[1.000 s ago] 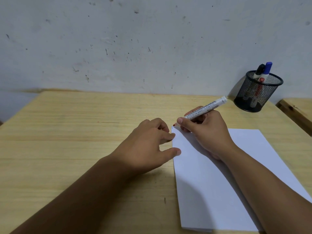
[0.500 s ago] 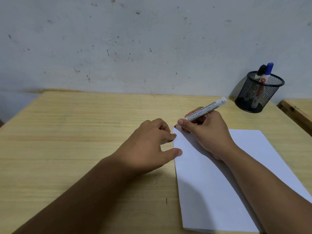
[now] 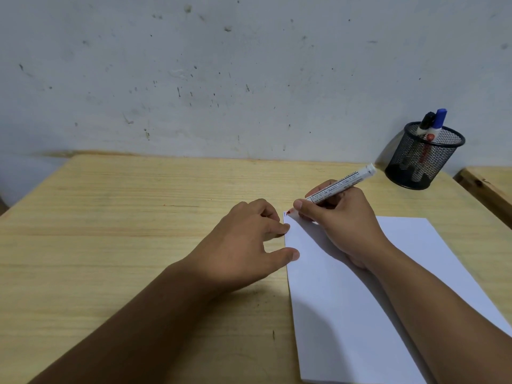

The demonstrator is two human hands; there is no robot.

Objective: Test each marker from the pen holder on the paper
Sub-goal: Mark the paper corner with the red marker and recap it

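While the right hand (image 3: 343, 223) keeps its fingers curled tight round the white marker (image 3: 339, 187), pinching it low on the barrel, a short red stroke (image 3: 285, 213) now shows on the paper (image 3: 388, 286) just ahead of the fingertip, where a moment ago that far corner looked bare. That reads as ink flowing, so this marker looks to be passing its test, though only the first bit of line is down. The red tip sits right at the corner, beside the thumb; whether it presses the sheet or hovers a hair above, I can't tell.

Left hand (image 3: 249, 242) next door: half open, holding nothing, thumb and forefinger tips pinning the sheet's near edge, unmoved from before.

Out beyond the knuckles, up and to the right, the mesh pen holder (image 3: 424, 156) stands on the wooden table (image 3: 124, 217) against the wall, with a blue-capped marker (image 3: 439, 117) and a black-capped marker (image 3: 426, 121) poking out, both seemingly waiting their turn.

Hidden bits: the right palm and forearm cover the sheet's middle, its lower right corner runs out of shot, and the barrel print is too small to read.
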